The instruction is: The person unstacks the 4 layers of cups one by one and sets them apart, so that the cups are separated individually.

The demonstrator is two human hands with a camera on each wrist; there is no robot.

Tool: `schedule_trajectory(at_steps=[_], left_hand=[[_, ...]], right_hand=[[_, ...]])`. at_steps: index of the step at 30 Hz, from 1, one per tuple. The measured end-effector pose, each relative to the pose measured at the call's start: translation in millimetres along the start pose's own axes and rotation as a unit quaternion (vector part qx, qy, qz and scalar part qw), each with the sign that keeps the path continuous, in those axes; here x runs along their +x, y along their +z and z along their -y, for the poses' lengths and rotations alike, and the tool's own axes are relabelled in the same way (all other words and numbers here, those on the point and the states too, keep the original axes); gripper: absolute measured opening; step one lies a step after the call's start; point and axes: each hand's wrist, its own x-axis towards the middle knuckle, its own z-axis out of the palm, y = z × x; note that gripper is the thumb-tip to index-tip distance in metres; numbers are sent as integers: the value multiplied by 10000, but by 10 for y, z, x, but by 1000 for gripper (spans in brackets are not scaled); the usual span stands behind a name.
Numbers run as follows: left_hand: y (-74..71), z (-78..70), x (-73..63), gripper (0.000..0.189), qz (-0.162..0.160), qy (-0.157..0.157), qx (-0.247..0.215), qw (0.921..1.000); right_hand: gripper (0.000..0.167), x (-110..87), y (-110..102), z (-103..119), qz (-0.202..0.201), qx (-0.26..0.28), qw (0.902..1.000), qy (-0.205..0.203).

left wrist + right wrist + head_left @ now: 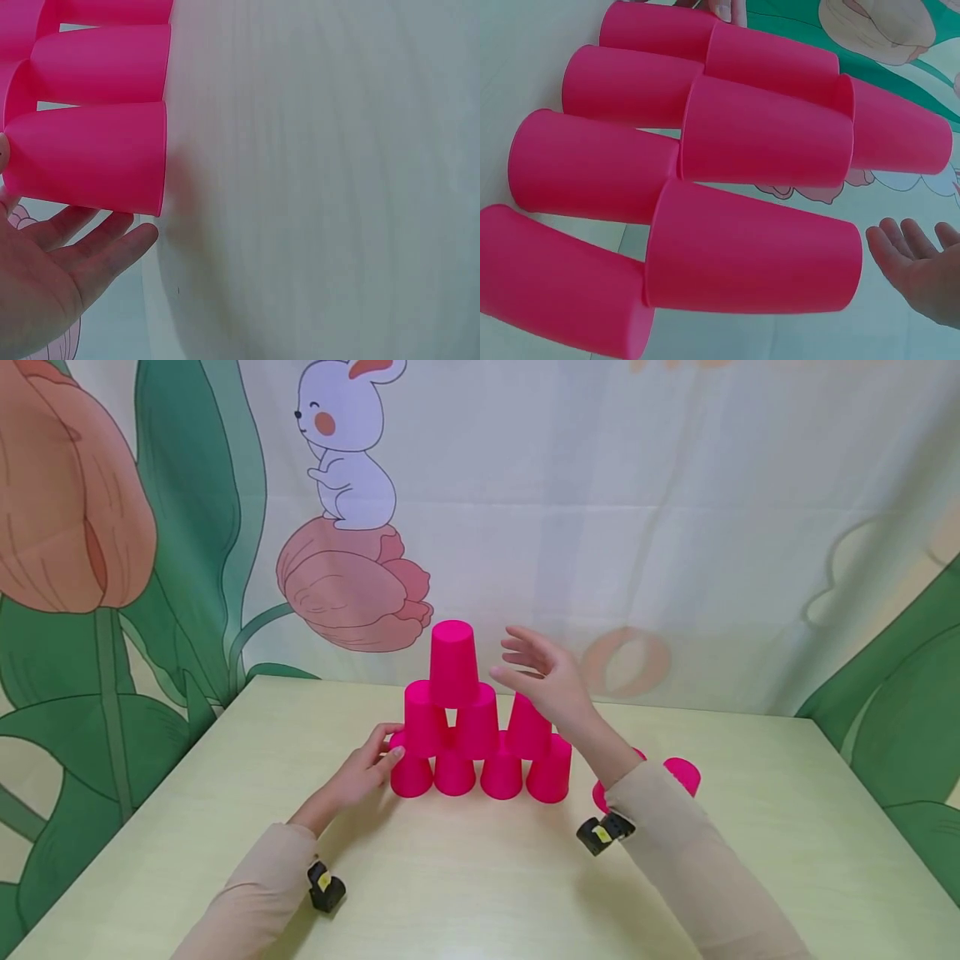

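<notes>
Pink cups stand upside down in a three-tier pyramid on the table. One cup forms the top (453,662), resting over the left and centre cups of the middle row. To its right, the third middle-row cup (754,251) has nothing on it. My right hand (553,683) hovers above that cup, apart from the top cup, fingers spread and holding nothing. Down at the left end of the bottom row, my left hand (362,774) touches the outermost cup (90,159). Its thumb lies at the cup's upper part, and its fairly straight fingers (112,259) reach along the side.
Another pink cup (682,775) stands on the table at the right, with more pink (600,797) partly hidden behind my right forearm. A printed cloth (712,527) with a rabbit and tulips hangs behind the table's far edge. Each sleeve carries a small black camera.
</notes>
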Motion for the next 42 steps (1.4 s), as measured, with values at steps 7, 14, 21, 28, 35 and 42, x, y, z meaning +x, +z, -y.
schedule_trajectory(at_steps=[7, 14, 21, 28, 35, 42], left_hand=[[-1, -7, -4, 41, -4, -15, 17, 10000], [8, -20, -2, 42, 8, -110, -62, 9999], [-3, -20, -19, 42, 19, -104, -20, 9999], [4, -27, -13, 42, 12, -184, -64, 9998], [3, -25, -9, 42, 7, -182, -57, 9998], [5, -18, -6, 44, 36, -174, -81, 9998]], right_hand=[[57, 58, 153, 18, 25, -53, 10000, 24], [62, 114, 313, 26, -137, -292, 9995, 24], [66, 135, 470, 24, -395, -402, 9983, 115], [70, 145, 552, 15, -422, -598, 9972, 158], [67, 123, 583, 17, -518, -627, 9964, 224], [65, 101, 563, 27, -632, -538, 9965, 27]])
